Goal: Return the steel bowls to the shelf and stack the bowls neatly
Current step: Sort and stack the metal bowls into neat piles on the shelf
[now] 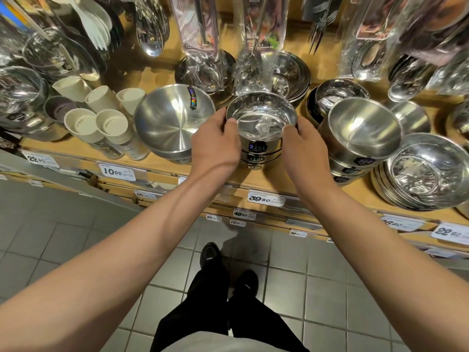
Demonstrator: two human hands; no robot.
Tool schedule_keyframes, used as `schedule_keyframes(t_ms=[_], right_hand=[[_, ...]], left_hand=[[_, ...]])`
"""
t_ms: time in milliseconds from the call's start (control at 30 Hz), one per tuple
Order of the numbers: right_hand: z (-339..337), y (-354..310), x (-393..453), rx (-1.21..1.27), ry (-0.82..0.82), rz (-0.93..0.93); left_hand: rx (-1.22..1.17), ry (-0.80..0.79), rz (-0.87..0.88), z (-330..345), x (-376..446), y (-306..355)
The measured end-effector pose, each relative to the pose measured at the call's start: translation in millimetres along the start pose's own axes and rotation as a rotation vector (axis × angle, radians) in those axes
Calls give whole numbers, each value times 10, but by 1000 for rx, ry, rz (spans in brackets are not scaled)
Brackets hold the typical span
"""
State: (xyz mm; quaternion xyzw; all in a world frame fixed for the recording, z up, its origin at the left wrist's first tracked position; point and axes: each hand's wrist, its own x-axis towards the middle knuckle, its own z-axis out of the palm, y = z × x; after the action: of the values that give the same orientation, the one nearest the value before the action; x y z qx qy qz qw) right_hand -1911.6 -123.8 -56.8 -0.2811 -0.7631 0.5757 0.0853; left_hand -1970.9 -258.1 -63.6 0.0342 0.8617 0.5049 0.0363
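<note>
A small stack of three steel bowls (261, 123), each with a "316L" sticker, stands at the front of the wooden shelf (276, 185). My left hand (215, 146) grips the top bowl's left side, thumb on the rim. On the right side, my right hand (305, 148) holds the same bowl, fingers curled round its wall. A wide steel bowl stack (172, 123) sits just left of it. To the right is a taller stack of steel bowls (363, 128).
Cream cups (101, 118) lie at the left. Flat steel plates (426, 171) are at the far right, more bowls (340, 94) behind. Bagged cutlery (256, 47) hangs right above the stack. Price tags line the shelf edge; grey tiled floor lies below.
</note>
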Motion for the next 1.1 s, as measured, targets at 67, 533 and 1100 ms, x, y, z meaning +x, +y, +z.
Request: schedule_keyframes(t_ms=[67, 533, 1100], right_hand=[[-8, 5, 3, 2, -3, 8], [-8, 5, -3, 27, -11, -47], [63, 180, -3, 152, -31, 171]], left_hand=[[6, 6, -1, 7, 13, -26], [-73, 71, -16, 33, -69, -64], [-243, -41, -190, 101, -175, -104]])
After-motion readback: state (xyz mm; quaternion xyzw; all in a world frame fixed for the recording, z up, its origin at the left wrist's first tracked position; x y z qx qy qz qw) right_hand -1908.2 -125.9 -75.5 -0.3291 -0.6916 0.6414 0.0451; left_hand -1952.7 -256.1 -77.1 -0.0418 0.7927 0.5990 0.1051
